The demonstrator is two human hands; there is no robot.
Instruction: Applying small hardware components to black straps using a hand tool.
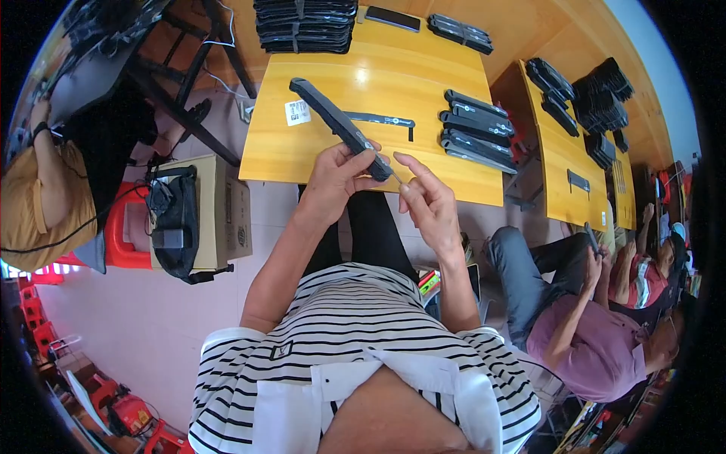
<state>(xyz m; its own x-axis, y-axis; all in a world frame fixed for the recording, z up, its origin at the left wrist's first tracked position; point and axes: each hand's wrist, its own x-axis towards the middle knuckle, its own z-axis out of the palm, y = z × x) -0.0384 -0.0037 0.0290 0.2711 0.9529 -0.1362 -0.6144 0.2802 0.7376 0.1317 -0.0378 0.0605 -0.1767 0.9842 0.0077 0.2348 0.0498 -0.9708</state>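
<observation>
My left hand [339, 178] grips the near end of a long, narrow black plastic part [333, 121] that slants up and left over the yellow wooden table [393, 72]. My right hand [427, 198] is beside it, fingers pinched on a thin strip [394, 175] sticking out of the part's near end. A flat black strip [382, 119] lies on the table just beyond. A white label sticker [297, 112] sits to the left of the part.
Several matching black parts [476, 130] lie at the table's right. A stack of black parts [305, 25] stands at the far edge. A cardboard box [219, 212] with a black bag sits on the floor at my left. A seated person [582, 318] works at my right.
</observation>
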